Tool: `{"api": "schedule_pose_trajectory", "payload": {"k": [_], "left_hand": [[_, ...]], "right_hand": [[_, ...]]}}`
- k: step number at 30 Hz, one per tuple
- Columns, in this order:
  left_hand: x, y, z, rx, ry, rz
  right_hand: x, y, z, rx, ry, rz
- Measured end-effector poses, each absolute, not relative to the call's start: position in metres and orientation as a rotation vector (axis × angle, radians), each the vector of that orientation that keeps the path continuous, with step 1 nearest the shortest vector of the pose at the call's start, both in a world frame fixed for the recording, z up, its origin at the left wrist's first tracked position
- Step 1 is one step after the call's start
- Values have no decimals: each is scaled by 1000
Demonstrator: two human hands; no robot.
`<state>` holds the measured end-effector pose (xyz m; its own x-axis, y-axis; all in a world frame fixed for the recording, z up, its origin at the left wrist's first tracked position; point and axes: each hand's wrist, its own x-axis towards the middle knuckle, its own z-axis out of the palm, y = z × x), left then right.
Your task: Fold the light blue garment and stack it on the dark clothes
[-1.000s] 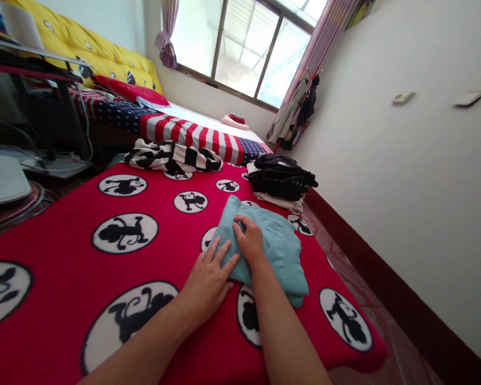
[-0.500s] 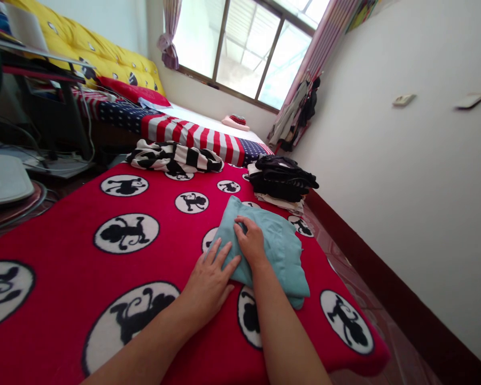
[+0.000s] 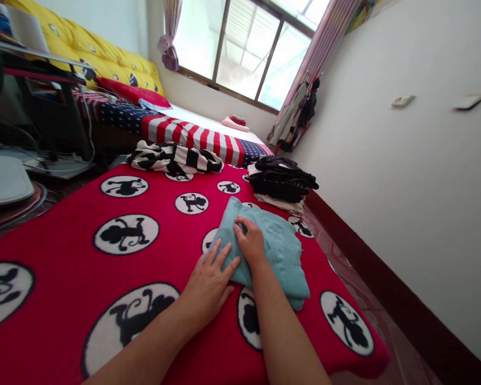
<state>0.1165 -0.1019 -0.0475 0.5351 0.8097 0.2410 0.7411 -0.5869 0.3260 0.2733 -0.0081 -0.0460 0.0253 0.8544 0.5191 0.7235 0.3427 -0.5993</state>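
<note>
A folded light-blue garment (image 3: 282, 251) lies on the red blanket (image 3: 172, 240) with monkey prints; its exact kind cannot be made out. My left hand (image 3: 210, 280) rests at its left edge, fingers spread and flat, with the fingertips on the cloth. On top of the garment lies my right hand (image 3: 250, 240), fingers a little bent and apart, thumb side toward the left hand. Neither hand grips the cloth. Part of the garment is hidden beneath the right hand and forearm.
Behind the garment stands a stack of dark folded clothes (image 3: 282, 179). A crumpled black-and-white checked cloth (image 3: 174, 158) lies at the blanket's far edge. Beyond is a bed with a flag-patterned cover (image 3: 192, 133). A white wall (image 3: 404, 176) rises on the right; a stool (image 3: 8, 182) stands left.
</note>
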Motion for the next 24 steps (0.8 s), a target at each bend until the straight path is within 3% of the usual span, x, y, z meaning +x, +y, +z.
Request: {"api": "schedule_pose_trajectory", "payload": {"k": [24], "left_hand": [[116,-102,-44,2564,1314,492]], "right_hand": [[274,-7,-47,-1432,-1730,189]]}}
